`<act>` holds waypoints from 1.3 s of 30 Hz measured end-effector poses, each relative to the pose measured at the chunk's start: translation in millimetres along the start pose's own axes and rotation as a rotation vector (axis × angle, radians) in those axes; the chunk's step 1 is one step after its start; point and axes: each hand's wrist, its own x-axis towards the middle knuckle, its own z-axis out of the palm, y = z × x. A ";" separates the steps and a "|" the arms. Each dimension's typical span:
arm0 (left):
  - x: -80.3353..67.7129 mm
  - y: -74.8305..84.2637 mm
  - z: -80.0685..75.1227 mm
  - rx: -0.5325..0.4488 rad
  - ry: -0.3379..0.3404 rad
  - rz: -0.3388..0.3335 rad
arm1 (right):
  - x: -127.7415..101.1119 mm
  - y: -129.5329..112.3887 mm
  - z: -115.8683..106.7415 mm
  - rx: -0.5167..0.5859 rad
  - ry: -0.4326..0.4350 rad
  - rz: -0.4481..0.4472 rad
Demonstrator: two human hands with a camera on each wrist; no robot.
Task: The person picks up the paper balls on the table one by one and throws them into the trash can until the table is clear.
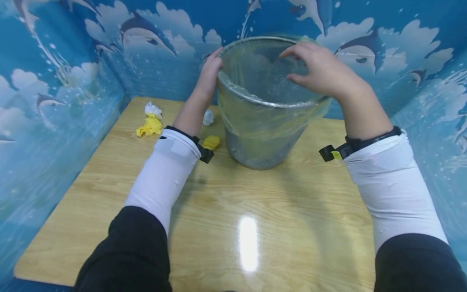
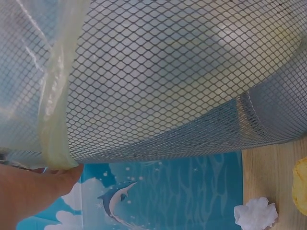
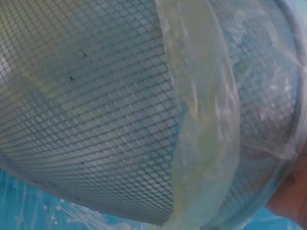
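Observation:
A grey mesh wastebasket (image 1: 255, 156) stands on the wooden table, lined with a translucent yellowish plastic bag (image 1: 251, 117) folded over its rim. At the left side of the rim is my left hand (image 1: 208, 75), its fingers stretched along the outside. In the left wrist view, that hand (image 2: 41, 189) touches the bag's hanging edge. My right hand (image 1: 324, 69) lies over the right side of the rim, thumb and forefinger apart above the opening. Its other fingers are hidden. In the right wrist view, only part of this hand (image 3: 290, 196) shows beside the rim.
Left of the basket lie crumpled white paper (image 1: 153, 110) and crumpled yellow paper (image 1: 149, 126). Nearer the basket are another white ball (image 1: 208, 117) and a yellow ball (image 1: 211, 142). Dolphin-patterned walls (image 1: 175, 81) enclose the table (image 1: 219, 227) at the back and sides.

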 end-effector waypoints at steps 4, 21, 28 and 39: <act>-0.5 -1.3 -1.0 -0.007 0.005 0.006 | -3.2 2.1 -1.9 0.000 0.007 0.020; 3.6 2.2 4.1 0.003 -0.002 0.003 | -32.2 27.3 -19.1 -0.015 0.097 0.134; 3.0 -0.5 0.6 -0.009 -0.004 -0.015 | -37.0 34.9 -19.3 -0.009 0.105 0.168; 2.0 -0.1 -3.2 0.008 -0.014 -0.015 | -50.4 55.2 -26.2 0.006 0.138 0.282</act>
